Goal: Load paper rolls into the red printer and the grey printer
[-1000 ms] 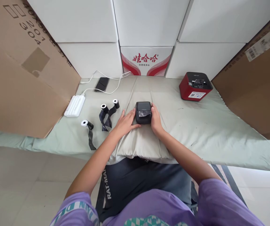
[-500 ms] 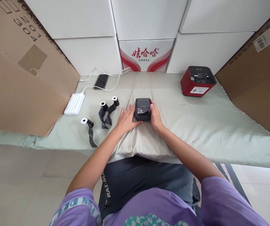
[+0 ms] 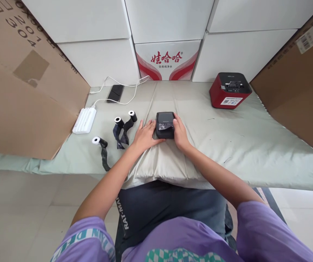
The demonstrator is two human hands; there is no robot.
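Note:
A small black portable printer sits upright on the cloth-covered surface in front of me, a strip of shiny dark paper across its slot. My left hand lies against its left side, fingers spread and thumb along the front lower edge. On the opposite side, my right hand wraps the printer's right edge, its thumb near the end of the strip. To the left stand or lie three rolls of dark paper with white cores: one roll, a second roll and a third roll, each with a tail hanging loose.
A red and black box-shaped device stands at the back right. Back left are a black phone, a white power bank and its white cable. White boxes form the back; brown cartons flank both sides.
The view has shifted slightly. My right thumb has moved a little inward over the printer's top near the paper strip; the printer stays between both hands.

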